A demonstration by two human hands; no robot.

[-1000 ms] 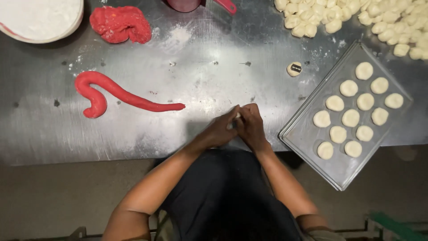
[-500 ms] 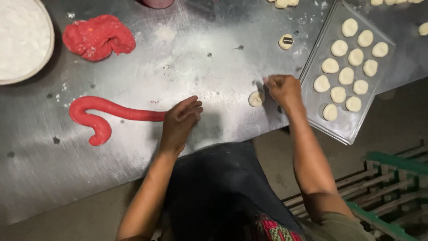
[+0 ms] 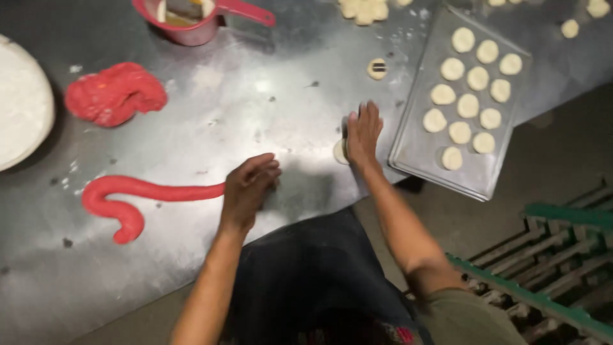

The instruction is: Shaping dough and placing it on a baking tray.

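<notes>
1. The right hand (image 3: 363, 134) lies flat and spread, palm down, on a pale dough disc (image 3: 340, 151); only the disc's left edge shows from under the hand. It holds nothing in a grip; it presses.
2. That disc sits on the steel table (image 3: 268, 108), just left of the baking tray (image 3: 460, 108) and close to the tray's near left edge.
3. The left hand (image 3: 249, 188) is loosely curled, fingers bent inward, at the end of the red dough rope (image 3: 137, 195). I cannot tell whether it pinches the rope's tip or only touches it.
4. The rope runs away to the left of that hand, well left of the tray, and ends in a hooked curl.
5. On the tray lie ten pale dough rounds (image 3: 469, 80) in loose rows, apart from each other.
6. Just off the tray's far left corner sits one small round with a dark mark (image 3: 377, 68).
7. Far left of the tray lies a red dough lump (image 3: 115, 94), beyond it a red measuring cup (image 3: 191, 19), and at the table's left edge a white bowl (image 3: 22, 108).
</notes>
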